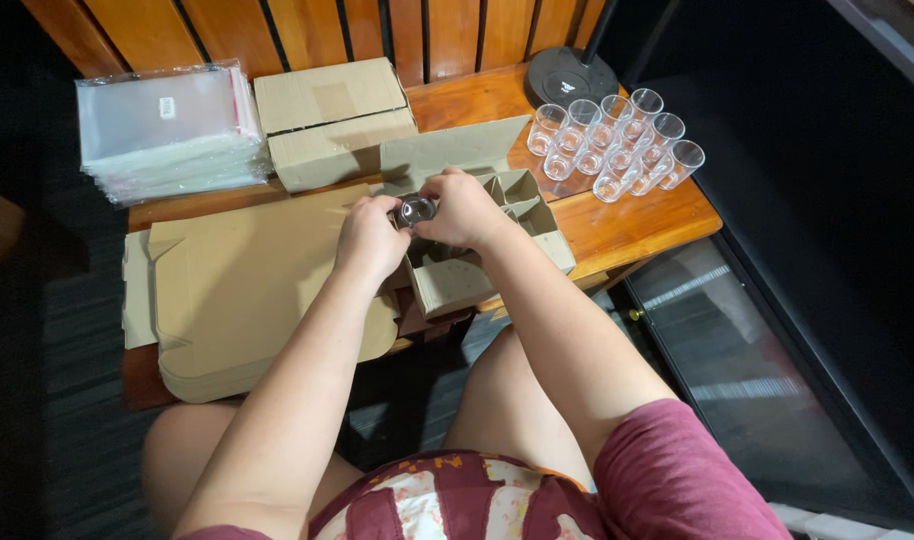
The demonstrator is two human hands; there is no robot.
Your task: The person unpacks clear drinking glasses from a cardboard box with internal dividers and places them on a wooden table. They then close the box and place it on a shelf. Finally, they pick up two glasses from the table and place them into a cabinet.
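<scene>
My left hand (369,240) and my right hand (464,209) meet over an open cardboard box (455,280) fitted with cardboard dividers. Between the fingers of both hands sits a small clear glass (415,211), seen from its round end. The box rests at the front edge of a wooden table (627,225), with its lid flap (447,150) folded back behind it. Several more clear glasses (617,145) stand in rows to the right of the box, out of reach of either hand's fingers.
A stack of flat unfolded cardboard blanks (237,290) lies left of the box. Two closed cardboard boxes (332,120) and a pile of clear plastic bags (167,130) sit at the back. A round black lamp base (574,75) stands behind the glasses.
</scene>
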